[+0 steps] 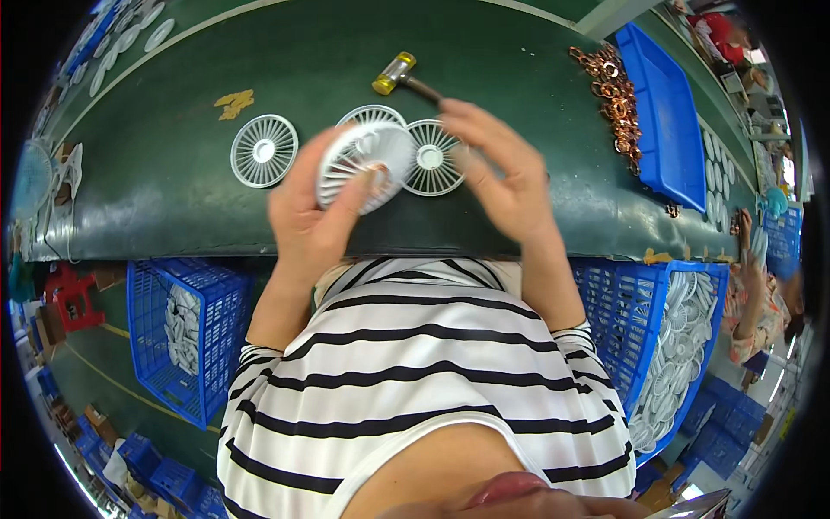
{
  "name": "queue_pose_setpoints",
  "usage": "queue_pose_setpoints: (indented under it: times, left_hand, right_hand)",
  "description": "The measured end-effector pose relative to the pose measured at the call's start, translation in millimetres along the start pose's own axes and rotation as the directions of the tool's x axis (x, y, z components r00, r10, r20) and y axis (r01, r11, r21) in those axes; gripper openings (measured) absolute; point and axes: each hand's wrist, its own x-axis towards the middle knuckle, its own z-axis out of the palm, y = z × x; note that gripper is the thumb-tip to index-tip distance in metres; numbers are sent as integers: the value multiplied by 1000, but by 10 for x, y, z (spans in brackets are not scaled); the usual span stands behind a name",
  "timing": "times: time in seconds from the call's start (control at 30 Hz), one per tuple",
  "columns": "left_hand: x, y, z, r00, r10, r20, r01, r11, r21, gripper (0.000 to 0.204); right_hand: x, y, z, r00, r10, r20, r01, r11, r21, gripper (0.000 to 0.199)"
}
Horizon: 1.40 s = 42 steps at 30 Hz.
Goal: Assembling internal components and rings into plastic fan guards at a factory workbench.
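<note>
My left hand (311,199) is closed around a white spoked plastic disc (398,164), blurred and tilted above the bench's near edge. A small copper-coloured piece (378,176) shows at its hub, by my thumb. My right hand (506,169) is slightly blurred, its fingers bent but apart. Its fingertips are by the handle end of a yellow-headed hammer (395,74); whether they touch it I cannot tell. Similar white discs lie flat on the green bench: one at left (264,150), one behind the held disc (370,113), and one between my hands (430,156).
Copper-coloured rings (616,105) lie heaped beside a blue tray (661,121) at the right. Blue crates holding white parts stand below the bench, at left (186,337) and right (618,320). Tan scraps (234,104) lie at far left. Another person's hand (754,259) shows at right.
</note>
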Motion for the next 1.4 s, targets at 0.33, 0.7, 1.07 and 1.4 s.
queue_pose_setpoints:
  times: [0.33, 0.7, 1.07, 1.4]
  left_hand:
    - [116, -503, -1357, 871, 148, -468, 267, 657, 705, 36]
    - [154, -45, -411, 950, 150, 275, -311, 556, 771, 57]
    - [572, -344, 705, 761, -81, 644, -406, 715, 569, 89]
    - [567, -346, 861, 821, -173, 544, -158, 847, 508, 105]
  right_hand:
    - [-227, 330, -290, 983, 179, -38, -155, 707, -690, 34]
    - [-367, 200, -510, 869, 480, -118, -462, 706, -537, 22]
    - [-1049, -524, -866, 756, 600, -262, -593, 797, 113, 39]
    - [-1371, -425, -793, 806, 574, -143, -585, 735, -343, 39]
